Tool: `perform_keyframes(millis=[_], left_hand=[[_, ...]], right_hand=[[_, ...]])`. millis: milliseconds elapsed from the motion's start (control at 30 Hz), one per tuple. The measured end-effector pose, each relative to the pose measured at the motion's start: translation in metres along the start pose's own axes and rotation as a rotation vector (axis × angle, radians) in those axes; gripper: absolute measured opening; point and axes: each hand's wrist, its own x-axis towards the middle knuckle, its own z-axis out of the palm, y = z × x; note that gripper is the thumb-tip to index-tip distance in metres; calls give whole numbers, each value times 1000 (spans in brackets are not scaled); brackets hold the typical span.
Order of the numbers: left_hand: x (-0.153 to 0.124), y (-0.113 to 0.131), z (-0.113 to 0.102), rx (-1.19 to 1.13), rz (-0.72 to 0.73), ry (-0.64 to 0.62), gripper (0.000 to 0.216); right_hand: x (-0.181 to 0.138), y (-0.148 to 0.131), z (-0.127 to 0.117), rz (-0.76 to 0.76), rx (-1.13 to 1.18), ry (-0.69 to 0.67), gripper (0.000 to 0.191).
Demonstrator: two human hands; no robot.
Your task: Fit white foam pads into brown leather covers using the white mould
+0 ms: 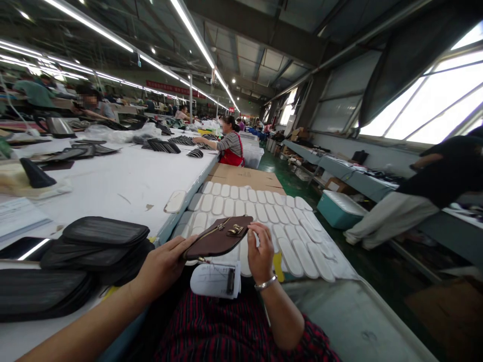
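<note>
A flat brown leather bag piece [217, 241] with a zipper and a gold-coloured metal clasp is held up in front of me, above my lap. At its left end, my left hand [166, 264] grips it, fingers on the upper side. My right hand [261, 251], with a bracelet at the wrist, pinches its right edge between bent fingers. Beneath it, a white rounded pad [211, 281] with writing and a dark strip lies near my lap. Behind it are rows of white oval pieces [260, 211].
Stacks of dark rounded pieces [105, 231] lie on the white table [113, 186] at left, beside a phone [24, 249]. A co-worker in a red apron [232, 151] sits farther along. At right, another person [422, 186] leans over a bench, near a teal box [341, 208].
</note>
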Motion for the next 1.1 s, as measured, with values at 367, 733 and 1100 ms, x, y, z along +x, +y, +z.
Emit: perform_keyframes(millis=[367, 733, 1100], left_hand=[[1, 7, -5, -371, -240, -48, 29], [3, 13, -7, -622, -516, -206, 32], [4, 21, -12, -504, -404, -191, 31]], right_hand=[[9, -9, -12, -216, -274, -171, 14], [-4, -6, -16, -281, -200, -124, 16], [12, -8, -12, -283, -263, -105, 5]])
